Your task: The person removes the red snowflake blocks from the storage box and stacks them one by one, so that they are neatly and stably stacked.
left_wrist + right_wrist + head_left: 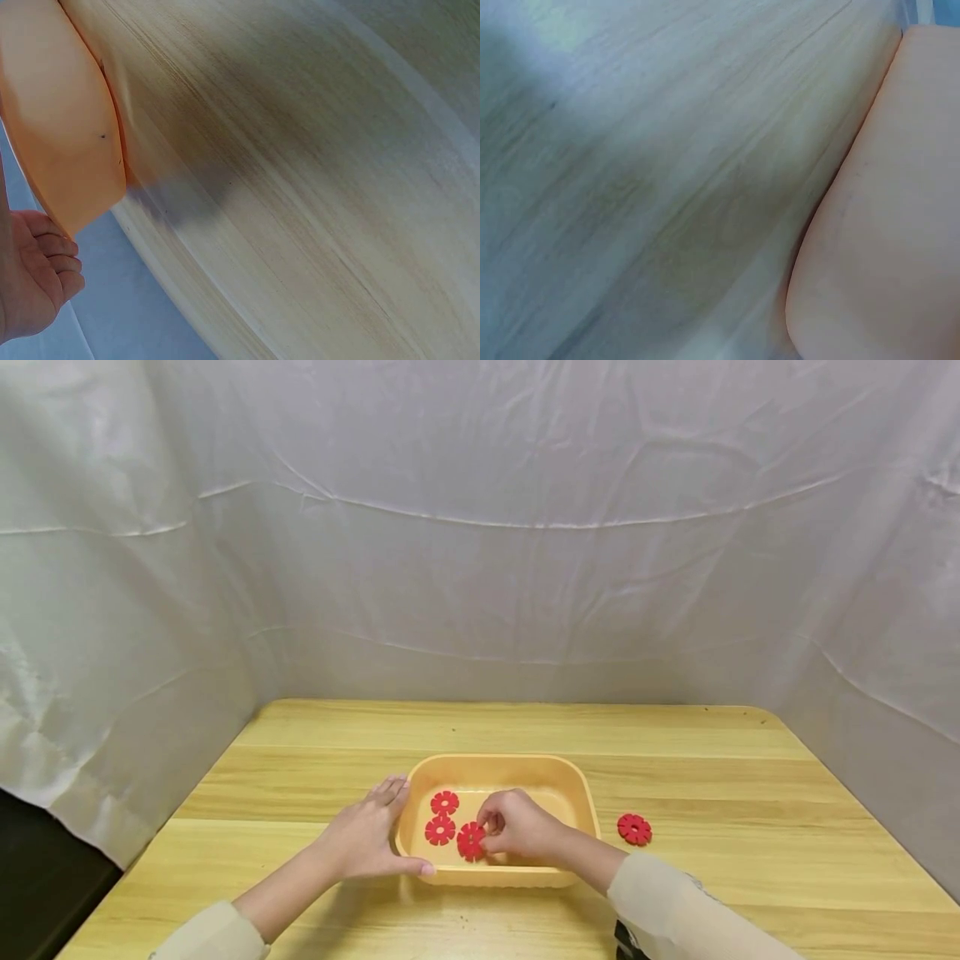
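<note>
My right hand reaches into the orange tub, its grip pinching a red flower disc near the front wall. My left hand rests spread against the tub's left side, thumb along the front rim. Two more discs lie inside; another disc sits on the wooden surface, right of the tub.

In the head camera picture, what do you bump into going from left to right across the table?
Left hand → two red flower discs in the tub → right hand pinching a third disc → red disc on the table.
</note>
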A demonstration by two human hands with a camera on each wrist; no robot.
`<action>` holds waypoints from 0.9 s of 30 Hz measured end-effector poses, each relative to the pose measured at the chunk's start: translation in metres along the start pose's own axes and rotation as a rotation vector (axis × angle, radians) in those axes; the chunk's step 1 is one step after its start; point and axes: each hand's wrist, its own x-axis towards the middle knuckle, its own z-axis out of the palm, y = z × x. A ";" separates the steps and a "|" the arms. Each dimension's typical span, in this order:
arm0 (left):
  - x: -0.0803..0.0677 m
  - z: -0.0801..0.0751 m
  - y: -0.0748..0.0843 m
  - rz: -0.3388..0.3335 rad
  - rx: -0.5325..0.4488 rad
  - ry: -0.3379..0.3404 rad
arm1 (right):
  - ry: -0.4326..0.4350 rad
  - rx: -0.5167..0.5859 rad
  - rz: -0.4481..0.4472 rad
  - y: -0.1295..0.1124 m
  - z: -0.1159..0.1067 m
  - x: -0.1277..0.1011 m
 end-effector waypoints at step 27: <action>0.000 0.000 0.001 0.007 0.007 -0.008 | 0.343 -0.016 -0.229 0.005 -0.023 -0.017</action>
